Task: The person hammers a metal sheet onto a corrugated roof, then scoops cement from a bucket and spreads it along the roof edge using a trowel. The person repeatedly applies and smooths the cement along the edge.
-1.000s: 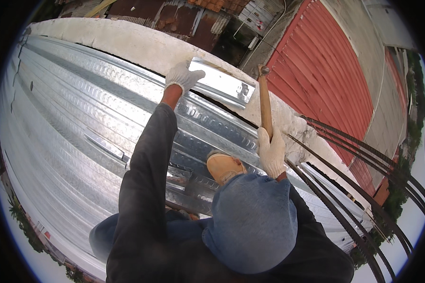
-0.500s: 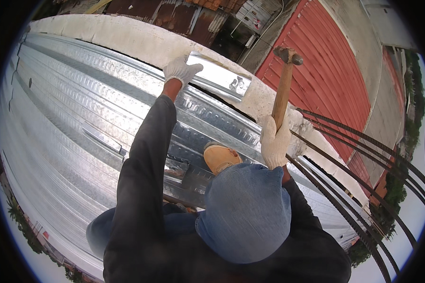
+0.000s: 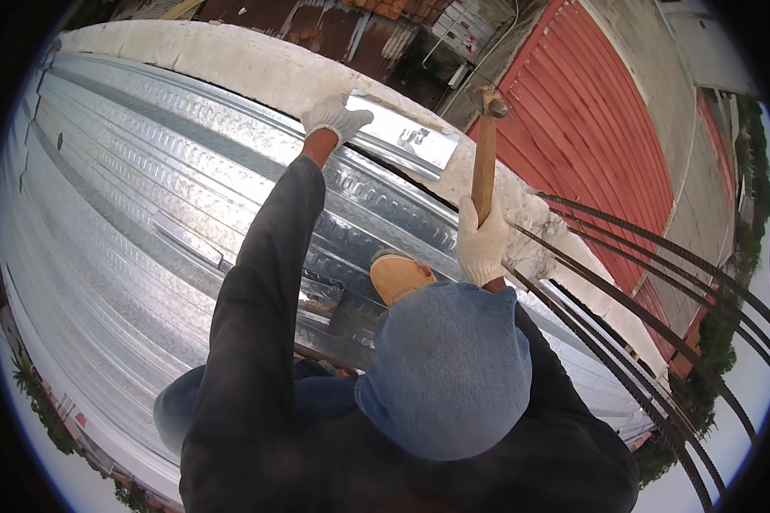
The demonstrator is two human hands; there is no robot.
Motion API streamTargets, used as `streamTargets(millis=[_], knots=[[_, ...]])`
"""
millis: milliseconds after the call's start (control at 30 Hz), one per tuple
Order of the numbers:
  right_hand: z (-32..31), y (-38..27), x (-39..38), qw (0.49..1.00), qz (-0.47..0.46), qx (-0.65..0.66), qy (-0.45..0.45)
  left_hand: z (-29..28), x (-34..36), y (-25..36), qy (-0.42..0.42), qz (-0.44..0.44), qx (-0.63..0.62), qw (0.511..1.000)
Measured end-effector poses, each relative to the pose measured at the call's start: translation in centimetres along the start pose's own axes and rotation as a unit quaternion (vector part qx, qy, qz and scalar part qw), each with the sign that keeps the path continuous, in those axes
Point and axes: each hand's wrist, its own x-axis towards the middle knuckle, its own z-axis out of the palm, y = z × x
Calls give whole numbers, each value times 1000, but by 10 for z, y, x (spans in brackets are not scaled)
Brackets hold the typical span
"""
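Observation:
My left hand [image 3: 336, 118], in a white knit glove, rests at the left end of a short shiny metal strip [image 3: 393, 132], its thumb stretched over the strip and its other fingers partly hidden. The strip lies along the inner edge of a pale concrete wall top [image 3: 257, 64], with a small crumpled or torn spot near its right end. In my gloved right hand [image 3: 481, 245] is a hammer [image 3: 485, 162], gripped low on its wooden handle. The hammer stands raised, its head to the right of the strip and apart from it.
Ribbed galvanized decking [image 3: 145, 171] spreads to the left and under my tan boot [image 3: 399, 278]. Several rebar rods [image 3: 650, 316] stick out at the right, close to my right hand. Beyond the wall lies a red corrugated roof [image 3: 586, 128], lower down.
The hammer and my right hand have shifted left, closer to the strip, and the handle now stands more upright. My left hand stays at the strip's left end.

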Motion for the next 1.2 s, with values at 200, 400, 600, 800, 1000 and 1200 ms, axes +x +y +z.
streamTargets(millis=[200, 400, 600, 800, 1000, 1200], knots=[[-7, -18, -9, 982, 40, -113, -147, 19, -12, 2, -2, -15, 16, 1000], [4, -34, 14, 995, 15, -42, -87, -14, -14, 1, -21, -17, 50, 998], [-4, 3, 30, 979, 31, -155, -130, 3, -27, 16, -26, -14, 68, 997], [-5, -57, 16, 995, -40, 88, -16, -7, -12, -4, 17, -4, 19, 1000], [24, -4, 30, 986, 3, -107, -127, -21, 1, 26, -6, -26, 50, 998], [0, -80, 23, 996, 21, 35, -83, -9, -18, 7, -22, -33, 44, 998]])
